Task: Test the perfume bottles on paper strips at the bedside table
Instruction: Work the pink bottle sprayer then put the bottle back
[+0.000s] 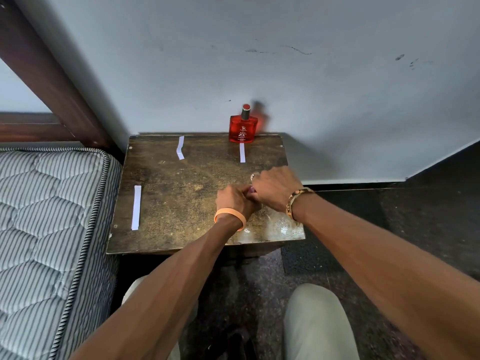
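The left strip (136, 207) lies flat near the surface's (181, 183) left edge, just beside the mattress (52, 229). Its long axis runs from you toward the wall (259, 61). Further back, the bent strip (180, 148) runs the same way but kinks partway, so its near end angles to your right. The right strip (242, 152) is straight and points away from you at the bottle (241, 128), its far end just at the bottle's base. The red bottle stands upright at the back edge near the wall, cap up, label facing you. Your hands are together over the right front of the surface: the left hand (235, 197), with an orange wristband (230, 216), and the right hand (275, 187), with a patterned bracelet (296, 201), curl round a small purplish thing (251, 189). Only a sliver of it shows between them, too little to tell what it is or which way it points.
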A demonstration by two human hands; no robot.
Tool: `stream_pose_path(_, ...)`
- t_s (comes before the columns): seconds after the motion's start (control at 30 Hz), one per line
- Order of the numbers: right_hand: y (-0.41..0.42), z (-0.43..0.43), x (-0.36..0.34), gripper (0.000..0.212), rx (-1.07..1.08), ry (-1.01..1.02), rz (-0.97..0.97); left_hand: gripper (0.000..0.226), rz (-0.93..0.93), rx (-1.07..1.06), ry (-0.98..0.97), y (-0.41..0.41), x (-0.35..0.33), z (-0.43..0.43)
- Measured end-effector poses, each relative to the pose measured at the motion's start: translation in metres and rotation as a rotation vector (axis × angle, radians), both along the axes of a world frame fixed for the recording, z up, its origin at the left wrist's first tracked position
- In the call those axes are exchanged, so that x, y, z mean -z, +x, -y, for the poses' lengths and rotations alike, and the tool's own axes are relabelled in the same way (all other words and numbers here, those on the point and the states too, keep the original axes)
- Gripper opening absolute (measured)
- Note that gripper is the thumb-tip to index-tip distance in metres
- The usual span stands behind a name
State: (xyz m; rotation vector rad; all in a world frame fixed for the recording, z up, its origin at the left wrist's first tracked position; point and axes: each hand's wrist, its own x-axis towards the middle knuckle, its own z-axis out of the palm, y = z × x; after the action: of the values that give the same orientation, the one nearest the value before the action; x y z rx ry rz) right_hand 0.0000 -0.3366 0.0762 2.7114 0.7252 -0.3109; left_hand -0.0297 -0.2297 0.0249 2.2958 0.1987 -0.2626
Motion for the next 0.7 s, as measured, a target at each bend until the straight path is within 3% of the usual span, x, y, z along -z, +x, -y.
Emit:
stream_pose_path(0.17,0.003,0.0,-0.007,0.037,-0.23,-0.102,0.057,0.01,-0.013,-0.025,0.027,0.001,0.005,-0.002)
stream_pose_path(0.33,-0.003,-0.002,0.0,0.048,0.082,0.042,0.037,0.008,-0.041,-0.016,0.001,0.003,0.0,-0.002)
stream_pose_path(0.4,-0.008,-0.001,0.003,0.045,0.085,0.066,0.055,0.018,-0.019,0.016,0.028,0.002,0.004,-0.004)
stream_pose_path(0.53,-0.014,0.008,0.009,0.042,-0.006,0.091,0.091,0.017,-0.01,-0.006,-0.007,0.001,0.006,-0.004)
stream_pose_path(0.7,-0.006,0.0,0.007,0.041,0.16,0.172,0.006,0.018,-0.062,-0.056,-0.024,0.003,0.005,-0.003)
